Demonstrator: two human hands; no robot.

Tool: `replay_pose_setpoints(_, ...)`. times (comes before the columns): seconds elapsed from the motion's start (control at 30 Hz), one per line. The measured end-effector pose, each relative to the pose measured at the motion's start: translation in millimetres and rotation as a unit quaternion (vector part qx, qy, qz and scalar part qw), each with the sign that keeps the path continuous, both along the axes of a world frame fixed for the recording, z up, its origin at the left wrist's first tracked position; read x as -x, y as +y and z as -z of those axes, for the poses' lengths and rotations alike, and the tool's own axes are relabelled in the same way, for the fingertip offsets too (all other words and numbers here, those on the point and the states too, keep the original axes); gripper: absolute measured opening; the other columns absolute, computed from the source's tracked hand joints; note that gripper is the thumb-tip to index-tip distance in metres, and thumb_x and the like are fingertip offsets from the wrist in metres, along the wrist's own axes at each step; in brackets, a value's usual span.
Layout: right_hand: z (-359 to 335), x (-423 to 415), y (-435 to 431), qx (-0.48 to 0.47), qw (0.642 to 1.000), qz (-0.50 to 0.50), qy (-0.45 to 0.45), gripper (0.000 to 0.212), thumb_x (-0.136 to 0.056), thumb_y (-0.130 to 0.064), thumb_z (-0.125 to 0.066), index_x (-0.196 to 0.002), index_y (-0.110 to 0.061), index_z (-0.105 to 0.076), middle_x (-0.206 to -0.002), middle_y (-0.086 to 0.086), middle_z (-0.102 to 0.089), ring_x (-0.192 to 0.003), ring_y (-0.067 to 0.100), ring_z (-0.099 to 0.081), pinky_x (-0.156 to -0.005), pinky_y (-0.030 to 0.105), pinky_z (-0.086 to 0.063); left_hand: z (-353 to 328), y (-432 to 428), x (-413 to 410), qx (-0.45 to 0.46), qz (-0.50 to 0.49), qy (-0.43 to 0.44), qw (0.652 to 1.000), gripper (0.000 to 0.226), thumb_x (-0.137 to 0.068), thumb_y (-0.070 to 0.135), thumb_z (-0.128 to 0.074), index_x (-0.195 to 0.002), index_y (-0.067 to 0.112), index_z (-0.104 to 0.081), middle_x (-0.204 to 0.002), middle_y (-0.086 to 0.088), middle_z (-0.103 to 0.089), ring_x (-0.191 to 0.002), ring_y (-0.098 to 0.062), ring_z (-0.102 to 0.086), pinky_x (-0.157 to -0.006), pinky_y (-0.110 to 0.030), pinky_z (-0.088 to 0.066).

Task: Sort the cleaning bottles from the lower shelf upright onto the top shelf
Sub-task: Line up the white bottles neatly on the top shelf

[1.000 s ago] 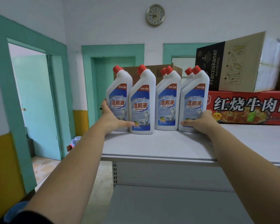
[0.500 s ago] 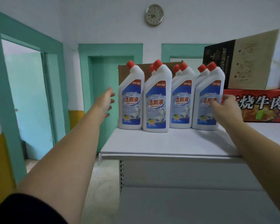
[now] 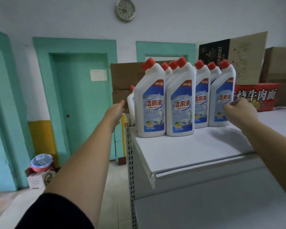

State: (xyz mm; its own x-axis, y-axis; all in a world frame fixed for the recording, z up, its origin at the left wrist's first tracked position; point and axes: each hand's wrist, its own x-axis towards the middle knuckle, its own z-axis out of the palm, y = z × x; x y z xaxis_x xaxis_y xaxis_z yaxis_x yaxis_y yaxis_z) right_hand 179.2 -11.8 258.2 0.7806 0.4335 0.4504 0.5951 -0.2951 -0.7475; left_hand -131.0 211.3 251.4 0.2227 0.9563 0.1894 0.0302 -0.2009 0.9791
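A: What is hidden?
B: The back bottles [image 3: 168, 70] show only red caps behind the front bottles [image 3: 180, 103]. All stand upright on the top shelf [image 3: 188, 151], near its left edge.
A: And the hands?
B: The left hand [image 3: 115, 111] is released, in free air beside that edge. The right hand [image 3: 239, 111] is blurred before the rightmost bottle [image 3: 221, 90]; I cannot tell its grip.
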Motion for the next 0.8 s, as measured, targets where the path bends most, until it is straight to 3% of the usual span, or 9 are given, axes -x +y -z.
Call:
replay_pose_setpoints(0.2,2,9,1,0.022,1.000,0.016,0.004,0.030,-0.093,-0.034,-0.058,-0.102,-0.006,-0.067,-0.099,0.013,-0.070,-0.089,0.031,-0.065,-0.077,0.038,-0.052,4,20,-19,0.011,0.034,-0.005,0.999,0.049,-0.100,0.042,-0.052,-0.131,0.005,-0.058,-0.125,-0.005,-0.059,-0.115,-0.025,-0.056,-0.101,-0.039,-0.044)
replay_pose_setpoints(0.37,5,13,3,0.021,0.999,0.024,-0.007,0.025,-0.093,-0.027,-0.057,-0.095,-0.004,-0.067,-0.091,0.014,-0.069,-0.088,0.034,-0.064,-0.081,0.041,-0.053,32,100,-50,0.027,0.032,0.003,0.999,0.094,-0.066,0.071,-0.058,-0.132,0.004,-0.061,-0.124,-0.017,-0.067,-0.109,-0.037,-0.066,-0.097,-0.052,-0.053)
replay_pose_setpoints(0.47,8,16,2,0.007,1.000,0.012,0.002,0.025,-0.093,-0.025,-0.057,-0.101,-0.004,-0.067,-0.097,0.015,-0.069,-0.093,0.033,-0.063,-0.084,0.041,-0.051,39,121,-64,0.028,0.023,0.007,0.999,0.101,-0.056,0.074,-0.066,-0.128,0.004,-0.060,-0.120,-0.014,-0.069,-0.102,-0.038,-0.068,-0.092,-0.056,-0.054)
replay_pose_setpoints(0.6,6,23,-4,-0.007,1.000,0.003,-0.003,0.027,-0.094,-0.016,-0.055,-0.101,0.007,-0.068,-0.096,0.025,-0.068,-0.088,0.033,-0.060,-0.087,0.047,-0.051,34,106,-63,0.029,0.032,0.017,0.999,0.091,-0.046,0.057,-0.080,-0.118,0.002,-0.065,-0.111,-0.015,-0.072,-0.093,-0.038,-0.071,-0.086,-0.056,-0.057)
replay_pose_setpoints(0.7,4,26,-6,-0.009,1.000,-0.003,-0.011,0.027,-0.094,-0.013,-0.053,-0.091,0.008,-0.069,-0.085,0.022,-0.066,-0.088,0.037,-0.061,-0.082,0.043,-0.049,18,64,-51,0.064,0.057,-0.016,0.996,0.063,-0.062,0.034,-0.086,-0.113,0.000,-0.069,-0.107,-0.017,-0.073,-0.093,-0.040,-0.072,-0.085,-0.055,-0.058)
replay_pose_setpoints(0.8,2,30,-7,-0.005,1.000,-0.013,-0.004,0.021,-0.095,-0.013,-0.051,-0.083,-0.002,-0.064,-0.086,0.014,-0.064,-0.091,0.036,-0.060,-0.080,0.039,-0.045,7,33,-41,0.068,0.070,-0.042,0.994,0.043,-0.079,0.015,-0.077,-0.116,-0.004,-0.067,-0.112,-0.020,-0.071,-0.100,-0.040,-0.068,-0.083,-0.048,-0.057)
